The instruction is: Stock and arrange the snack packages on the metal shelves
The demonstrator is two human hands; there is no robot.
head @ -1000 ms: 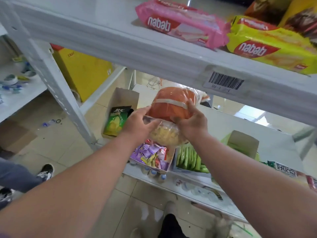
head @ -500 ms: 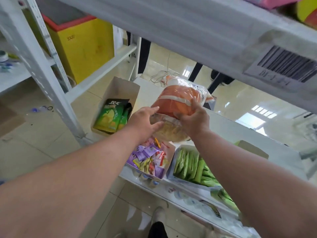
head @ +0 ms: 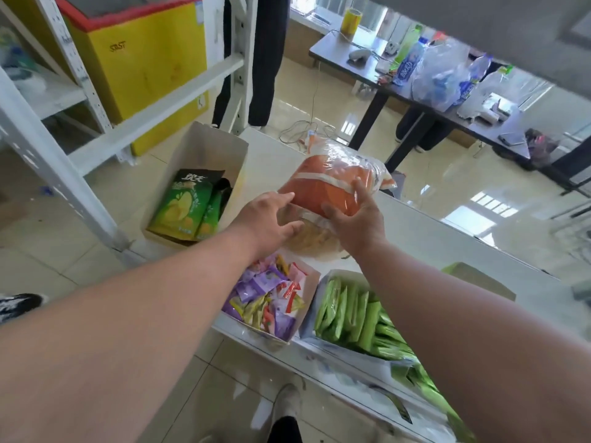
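A clear bag of snacks with an orange upper half and pale crisps below [head: 323,193] lies on the white metal shelf [head: 431,238], towards its back edge. My left hand [head: 265,219] touches the bag's left side with straight fingers. My right hand [head: 358,222] holds its right side, thumb and index finger spread over the orange part. An open carton [head: 204,151] with green chip packs [head: 179,209] stands to the left of the bag. In front of the bag are a box of purple sachets [head: 268,295] and a tray of green stick packs [head: 351,311].
The underside of the upper shelf [head: 511,33] hangs over the top right. A white upright post [head: 54,174] stands at the left. Beyond are a yellow freezer [head: 144,59], a person's dark legs [head: 265,59] and a dark table [head: 447,100] with bottles and bags.
The view has dropped below the upper shelf. The bag has gone down and back onto the lower shelf, and my left hand's fingers have straightened against it.
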